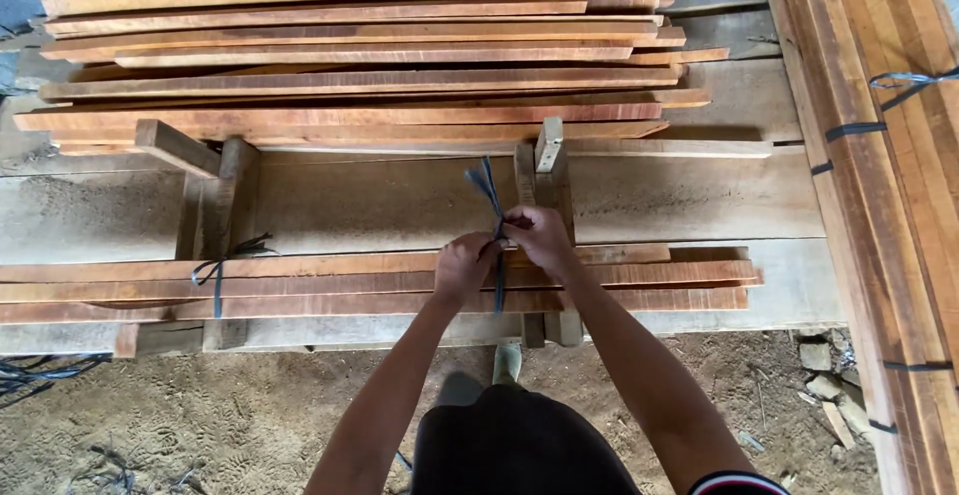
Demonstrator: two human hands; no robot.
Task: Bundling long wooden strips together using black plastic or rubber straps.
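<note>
Sandy ground [250, 425] runs under a rough plank bench [400, 200], and from your head view you look straight down on it; a loose stack of reddish wooden slats [360, 65] lies across the far side, and a strapped pack of longer boards [879, 185] runs along the right edge, ringed by dark bands; a tangle of spare straps [40, 370] lies on the sand at the left

Your bundle of slats [330, 285] lies across the near edge of the bench, held between upright wooden pegs; a dark strap [218, 275] is already knotted round its left end; your left hand [465, 267] and right hand [539, 237] meet over the right end, both closed on the blue-grey strap [496, 217], whose free tails stick up above your knuckles while one length hangs down the front of the bundle

I judge the slats stiff and light one by one, heavier as a bundle, and apt to slide over each other until bound; the strap looks thin, limp and smooth, so take it close to the knot, where you have it now

No packages, labels or signs show anywhere in this view; some broken stones [824, 375] lie on the sand by the right-hand pack
</note>
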